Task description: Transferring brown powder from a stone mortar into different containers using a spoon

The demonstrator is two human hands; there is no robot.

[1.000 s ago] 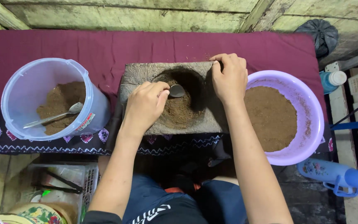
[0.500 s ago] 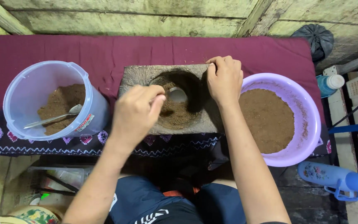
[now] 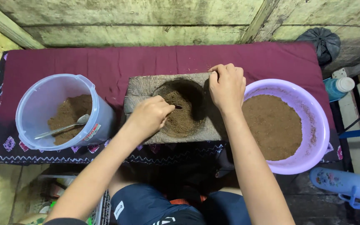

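stone mortar (image 3: 146, 89) at frame centre, brown powder (image 3: 182, 118) in its hollow. spoon (image 3: 176, 107) pinched in closed left hand (image 3: 148, 116), tip dug into powder. mortar rim gripped by curled right hand (image 3: 226, 86). shallow scoops advised; block kept steadied.

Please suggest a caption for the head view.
Left hand works a spoon in the powder-filled stone mortar while the right hand steadies its rim.

Couldn't see what my left hand (image 3: 148, 116) gripped, only a dark tip (image 3: 177, 107) poked out over the powder. My right hand (image 3: 226, 85) covered the stone mortar's (image 3: 142, 89) right rim. Blue bottle (image 3: 346, 186) was cut off at the frame's lower right edge.
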